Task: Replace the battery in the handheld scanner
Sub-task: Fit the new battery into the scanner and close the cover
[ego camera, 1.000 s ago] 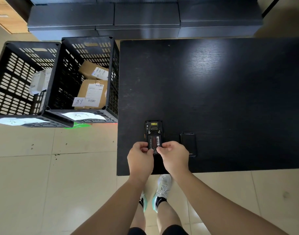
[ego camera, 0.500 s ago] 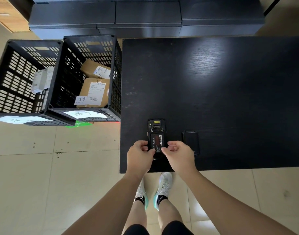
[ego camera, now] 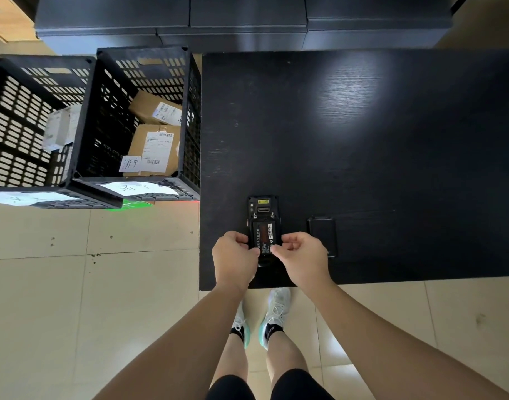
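Observation:
The handheld scanner [ego camera: 262,207] lies face down near the front left corner of the black table [ego camera: 363,140], its back open. A black battery [ego camera: 264,233] with a red and white label sits in the open bay. My left hand [ego camera: 233,256] grips the scanner's left side, thumb at the battery's lower left corner. My right hand [ego camera: 301,255] pinches the battery's lower right edge with thumb and forefinger. The black back cover [ego camera: 322,236] lies flat on the table just right of my right hand.
Two black slotted crates [ego camera: 186,116] stand on the floor left of the table. The nearer one holds cardboard parcels [ego camera: 155,145], the farther crate [ego camera: 30,122] holds a white packet. Dark cabinets [ego camera: 247,21] run behind. My feet are under the front edge.
My hands have slid slightly down the scanner, so more of the battery's label shows. The thumbs now sit at the battery's lower corners. The cover has not moved.

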